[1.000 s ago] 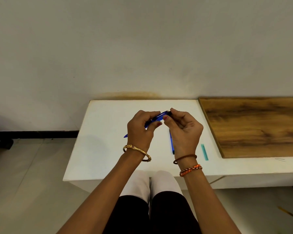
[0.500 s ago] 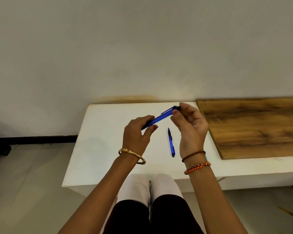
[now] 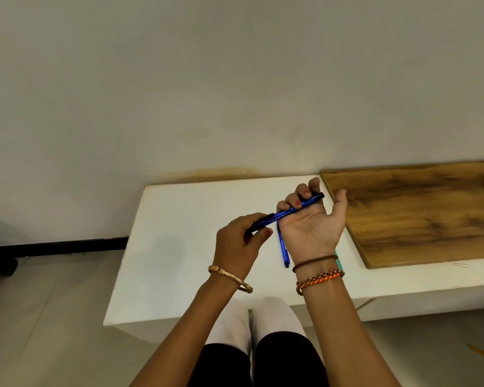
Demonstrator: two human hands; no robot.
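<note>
A plain pale wall (image 3: 235,93) backs the scene, with grey floor (image 3: 39,317) below. Against the wall stands a low white surface (image 3: 179,247), smooth and hard, and a wooden board (image 3: 417,213) lies on its right part. Above the surface, the left hand (image 3: 238,247) pinches the lower end of a blue pen (image 3: 284,215). The right hand (image 3: 310,224), palm up, has its fingers (image 3: 292,203) curled over the upper end, thumb held clear. The pen spans the two hands, tilted up to the right. It looks light, stiff and slick-sided, so a pinch near each end should suit it best. A second pen (image 3: 283,250) lies on the surface just beneath.
</note>
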